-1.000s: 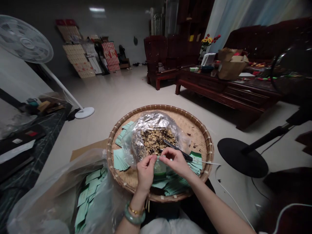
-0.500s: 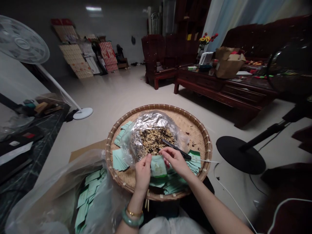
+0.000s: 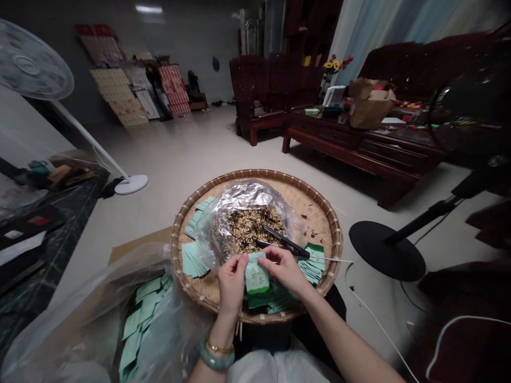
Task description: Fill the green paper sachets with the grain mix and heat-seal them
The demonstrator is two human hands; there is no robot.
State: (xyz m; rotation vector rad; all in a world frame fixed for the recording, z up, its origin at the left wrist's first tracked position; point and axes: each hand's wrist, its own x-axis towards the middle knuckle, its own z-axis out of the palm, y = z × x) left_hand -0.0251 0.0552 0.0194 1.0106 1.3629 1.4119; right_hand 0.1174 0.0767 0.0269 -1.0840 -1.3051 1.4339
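Note:
A pale green paper packet [image 3: 257, 274] with a darker green band hangs between my left hand [image 3: 232, 282] and my right hand [image 3: 284, 268], each pinching one top corner. Below them lies a round woven bamboo tray [image 3: 259, 173]. On it sits a foil-lined plastic bag [image 3: 243, 197] of dried brown and black tea-like leaves [image 3: 247, 229]. Just past my right hand rests a black tong-like tool [image 3: 286, 242] with a white cord. Stacks of pale green packets [image 3: 195, 259] lie on the tray, and more [image 3: 310, 271] lie to the right.
A clear plastic bag [image 3: 139, 319] of green packets lies at lower left, beside a cardboard sheet [image 3: 139, 247]. A white fan base [image 3: 131, 184] and a black round stand base [image 3: 385, 250] sit on the floor. A white cord [image 3: 375, 324] runs along the floor at right.
The packet has risen from low between my hands and now stands up, pinched at its top corners. My hands have closed toward each other. The whole view has drifted slightly.

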